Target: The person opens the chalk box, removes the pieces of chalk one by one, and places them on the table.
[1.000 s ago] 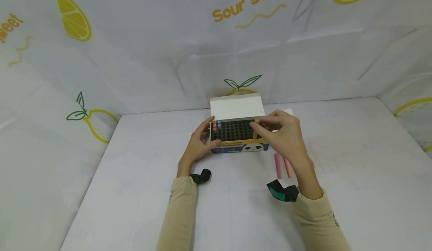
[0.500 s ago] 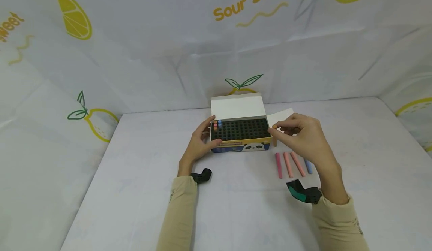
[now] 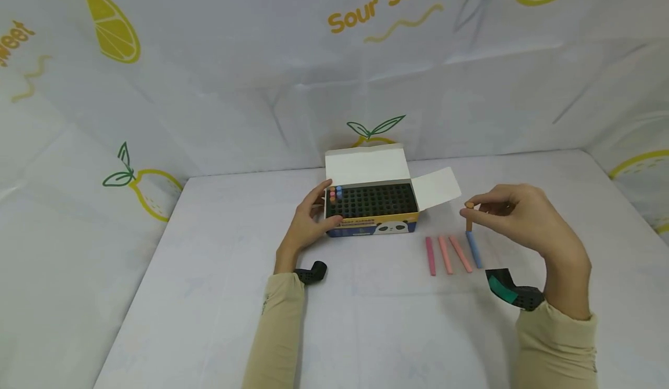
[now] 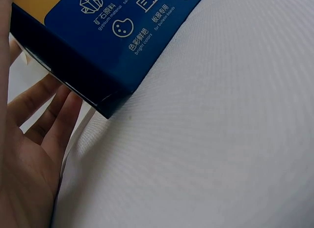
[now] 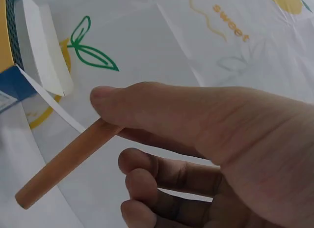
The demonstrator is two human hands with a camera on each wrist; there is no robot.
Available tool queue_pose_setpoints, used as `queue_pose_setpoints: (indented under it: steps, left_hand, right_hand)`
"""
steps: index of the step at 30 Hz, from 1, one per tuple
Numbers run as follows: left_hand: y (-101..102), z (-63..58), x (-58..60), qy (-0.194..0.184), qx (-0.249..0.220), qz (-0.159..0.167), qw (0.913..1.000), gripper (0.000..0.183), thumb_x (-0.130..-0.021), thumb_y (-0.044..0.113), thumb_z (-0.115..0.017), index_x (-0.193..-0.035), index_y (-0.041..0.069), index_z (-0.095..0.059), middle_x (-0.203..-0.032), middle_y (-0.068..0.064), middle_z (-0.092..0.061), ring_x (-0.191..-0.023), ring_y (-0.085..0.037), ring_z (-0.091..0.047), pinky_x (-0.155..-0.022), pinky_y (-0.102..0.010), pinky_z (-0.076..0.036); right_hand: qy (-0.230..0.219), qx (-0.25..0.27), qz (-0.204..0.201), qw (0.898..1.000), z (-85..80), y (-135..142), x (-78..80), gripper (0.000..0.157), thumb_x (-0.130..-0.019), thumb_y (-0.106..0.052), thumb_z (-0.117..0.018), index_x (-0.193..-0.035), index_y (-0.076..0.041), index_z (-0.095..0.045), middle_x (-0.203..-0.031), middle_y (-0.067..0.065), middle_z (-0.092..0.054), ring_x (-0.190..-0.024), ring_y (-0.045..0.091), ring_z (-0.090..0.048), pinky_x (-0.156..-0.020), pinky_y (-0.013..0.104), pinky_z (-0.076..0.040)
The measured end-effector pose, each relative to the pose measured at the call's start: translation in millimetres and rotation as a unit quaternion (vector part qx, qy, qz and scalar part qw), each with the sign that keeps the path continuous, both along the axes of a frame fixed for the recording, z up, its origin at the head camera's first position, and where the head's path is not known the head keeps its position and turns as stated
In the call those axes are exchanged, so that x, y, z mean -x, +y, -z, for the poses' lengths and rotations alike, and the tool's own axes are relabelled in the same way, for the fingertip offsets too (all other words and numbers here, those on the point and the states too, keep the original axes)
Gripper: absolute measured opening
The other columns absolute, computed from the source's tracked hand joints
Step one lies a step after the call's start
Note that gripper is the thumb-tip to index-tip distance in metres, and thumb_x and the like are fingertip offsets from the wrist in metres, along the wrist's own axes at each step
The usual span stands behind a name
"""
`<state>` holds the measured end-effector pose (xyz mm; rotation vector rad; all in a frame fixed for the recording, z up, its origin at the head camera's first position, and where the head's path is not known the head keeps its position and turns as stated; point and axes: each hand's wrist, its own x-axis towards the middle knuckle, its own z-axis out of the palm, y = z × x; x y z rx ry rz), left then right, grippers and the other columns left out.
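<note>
An orange chalk stick [image 5: 64, 164] is pinched upright by its top end between thumb and fingers of my right hand [image 3: 514, 215], to the right of the box. My left hand [image 3: 308, 218] grips the left end of the blue and yellow chalk box [image 3: 371, 226], thumb along the front and fingers at the side. The box's black holder [image 3: 376, 200] has many holes, with several orange, pink and blue chalk ends at its left. In the left wrist view, the fingers [image 4: 54, 110] lie against the corner of the box.
On the table, right of the box, lie a dark pink chalk [image 3: 430, 256], two light pink chalks [image 3: 445, 255] and a blue chalk [image 3: 474, 249]. The box's white lid [image 3: 368, 165] stands up behind, and a side flap [image 3: 436, 187] sticks out right.
My right hand has lifted the orange chalk out of the holder's right end and carried it right, past the flap. The loose chalks and flap are uncovered. My left hand stays put.
</note>
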<state>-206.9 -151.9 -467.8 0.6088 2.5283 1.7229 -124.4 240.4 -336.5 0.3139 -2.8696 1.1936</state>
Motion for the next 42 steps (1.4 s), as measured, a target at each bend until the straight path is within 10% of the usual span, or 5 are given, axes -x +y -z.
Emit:
queue_pose_setpoints:
  steps: [8,17,27,33,42]
  left_hand:
    - [0,0.2,-0.6,-0.002,0.0,-0.001,1.0,0.087,-0.084,0.053,-0.08,-0.158,0.03,-0.039,-0.137,-0.014,-0.056,-0.126,-0.031,-0.054,-0.115,-0.053,-0.044]
    - [0,-0.6,-0.6,-0.003,-0.006,-0.001,1.0,0.084,-0.085,0.034,-0.082,-0.157,0.028,-0.04,-0.135,-0.014,-0.057,-0.126,-0.032,-0.054,-0.114,-0.054,-0.043]
    - [1,-0.9,-1.4,0.002,0.007,-0.006,1.0,0.093,-0.08,0.067,-0.077,-0.158,0.032,-0.038,-0.141,-0.011,-0.055,-0.128,-0.028,-0.054,-0.114,-0.052,-0.044]
    - [0,0.6,-0.7,0.001,0.002,-0.004,1.0,0.093,-0.081,0.063,-0.078,-0.158,0.031,-0.038,-0.138,-0.011,-0.057,-0.126,-0.027,-0.054,-0.114,-0.052,-0.044]
    - [0,0.9,-0.7,0.0,0.006,-0.005,1.0,0.095,-0.079,0.069,-0.076,-0.158,0.033,-0.038,-0.14,-0.01,-0.056,-0.126,-0.026,-0.055,-0.114,-0.05,-0.044]
  right_hand:
    - [-0.078,-0.065,0.005,0.995,10.5,37,-0.6,0.015,-0.093,-0.034,-0.076,-0.086,-0.022,-0.082,-0.099,-0.009,-0.078,-0.08,-0.009,-0.061,-0.072,0.009,-0.044]
    - [-0.193,-0.123,-0.019,0.973,25.4,56,5.4,0.033,-0.092,-0.044,-0.075,-0.106,-0.015,-0.082,-0.113,0.009,-0.077,-0.096,0.003,-0.06,-0.08,0.035,-0.051]
    - [-0.196,-0.118,-0.016,0.973,40.5,61,10.7,0.036,-0.094,-0.043,-0.073,-0.109,-0.011,-0.081,-0.115,0.01,-0.075,-0.1,0.017,-0.059,-0.077,0.033,-0.049]
    - [-0.196,-0.106,0.012,0.975,49.7,61,13.3,0.053,-0.094,-0.048,-0.071,-0.125,-0.005,-0.073,-0.126,0.027,-0.066,-0.113,0.04,-0.058,-0.082,0.046,-0.053]
    - [-0.197,-0.097,0.027,0.975,68.1,63,20.8,0.057,-0.093,-0.049,-0.072,-0.127,-0.003,-0.072,-0.128,0.029,-0.064,-0.114,0.039,-0.057,-0.082,0.046,-0.052]
